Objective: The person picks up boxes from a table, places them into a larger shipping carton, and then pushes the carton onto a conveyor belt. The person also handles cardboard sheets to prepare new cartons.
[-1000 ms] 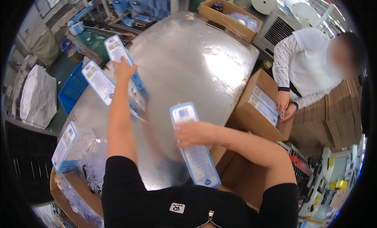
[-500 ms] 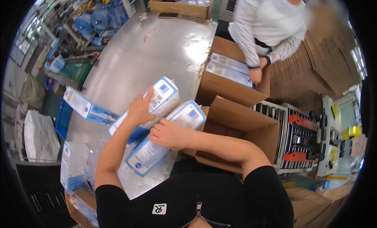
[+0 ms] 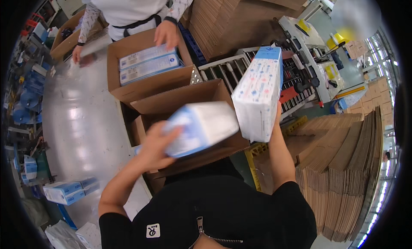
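Observation:
My left hand (image 3: 159,147) grips the end of a white-and-blue pack (image 3: 208,125), blurred by motion, over an open cardboard carton (image 3: 189,96). Another white-and-blue pack (image 3: 256,92), with small coloured spots on its white side, stands tilted above the carton's right side. My right hand (image 3: 277,120) holds this one from its outer right side, with most fingers hidden behind it. The two packs are close together at their inner ends. What lies at the bottom of the carton is largely covered by the left pack.
Beyond it, a second carton (image 3: 150,87) holds white-and-blue packs (image 3: 148,62); a co-worker's hand (image 3: 167,33) is over them. A metal table (image 3: 73,133) bears more packs (image 3: 68,191). Rollers (image 3: 223,75) and stacked flat cardboard (image 3: 339,180) are at the right.
My view has turned right. Both hands have carried their packs from the metal table to the open carton. The co-worker's hands have come apart, one now over the table.

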Motion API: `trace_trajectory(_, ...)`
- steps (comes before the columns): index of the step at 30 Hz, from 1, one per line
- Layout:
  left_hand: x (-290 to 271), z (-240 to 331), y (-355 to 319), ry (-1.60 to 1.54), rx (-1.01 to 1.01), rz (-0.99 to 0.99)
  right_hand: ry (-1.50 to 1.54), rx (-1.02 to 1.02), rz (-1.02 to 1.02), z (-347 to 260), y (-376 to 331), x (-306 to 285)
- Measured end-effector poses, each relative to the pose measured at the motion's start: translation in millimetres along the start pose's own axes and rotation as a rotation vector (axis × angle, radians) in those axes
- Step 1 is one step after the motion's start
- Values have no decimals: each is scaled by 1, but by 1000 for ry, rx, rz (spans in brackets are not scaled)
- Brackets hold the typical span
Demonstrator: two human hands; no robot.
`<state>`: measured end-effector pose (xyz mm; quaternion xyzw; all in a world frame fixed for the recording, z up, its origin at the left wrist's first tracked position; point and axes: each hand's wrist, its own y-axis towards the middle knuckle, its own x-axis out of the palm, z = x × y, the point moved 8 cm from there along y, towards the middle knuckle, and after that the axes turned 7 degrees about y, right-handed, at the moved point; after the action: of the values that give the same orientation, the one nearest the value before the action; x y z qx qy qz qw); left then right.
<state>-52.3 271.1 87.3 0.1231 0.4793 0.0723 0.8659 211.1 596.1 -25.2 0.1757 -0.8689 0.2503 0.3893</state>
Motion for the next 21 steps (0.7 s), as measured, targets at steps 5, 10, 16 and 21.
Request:
trace_trajectory(5,268,-84,-91,-59,-314,-1055,-308,229,-342,35,-54,104)
trace_trajectory(10,295,-90,-134,-359,-303,-223,-1877,-436,-1333,164,-131,254)
trace_trajectory(16,64,-73,-118,-43,-576,-186,-2406,337,-1347,350,-28,54)
trace_trajectory(21,-211,-135,-437,997,-1798,560,-2584,620,-1574,402,-54,-7)
